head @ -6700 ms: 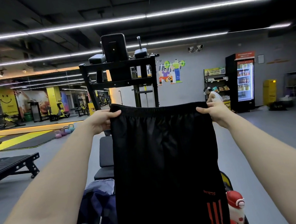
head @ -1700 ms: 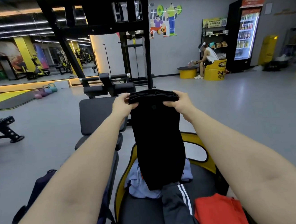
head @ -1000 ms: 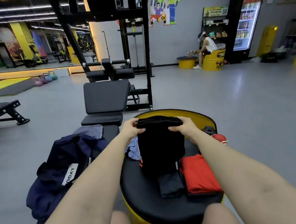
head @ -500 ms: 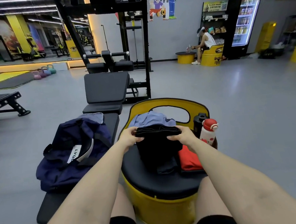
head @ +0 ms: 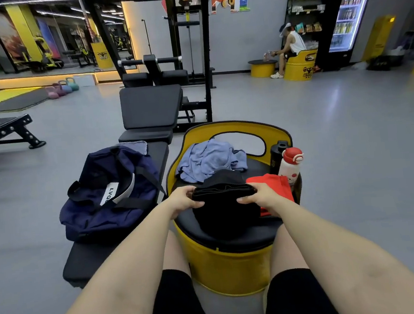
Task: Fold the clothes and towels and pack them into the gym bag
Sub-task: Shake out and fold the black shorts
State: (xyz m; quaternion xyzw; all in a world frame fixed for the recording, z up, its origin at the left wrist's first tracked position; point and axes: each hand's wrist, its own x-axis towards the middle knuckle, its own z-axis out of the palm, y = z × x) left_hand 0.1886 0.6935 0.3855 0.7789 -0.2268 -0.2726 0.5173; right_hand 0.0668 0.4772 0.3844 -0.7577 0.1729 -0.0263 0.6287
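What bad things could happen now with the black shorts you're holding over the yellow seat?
1. Both hands, left and right, pinch only the top edge of the folded black shorts; the hanging layers might fall open.
2. The white bottle with a red cap stands at the edge of the yellow drum seat; the right arm could knock it.
3. The navy gym bag looks slumped, so packing may snag.

The left hand (head: 182,200) and the right hand (head: 262,195) each hold one end of the folded black shorts (head: 224,205) over a round yellow stool (head: 227,271). A blue towel (head: 210,158) and a red cloth (head: 277,185) lie on the stool. A dark blue gym bag (head: 108,191) sits on the black bench (head: 84,259) beside it.
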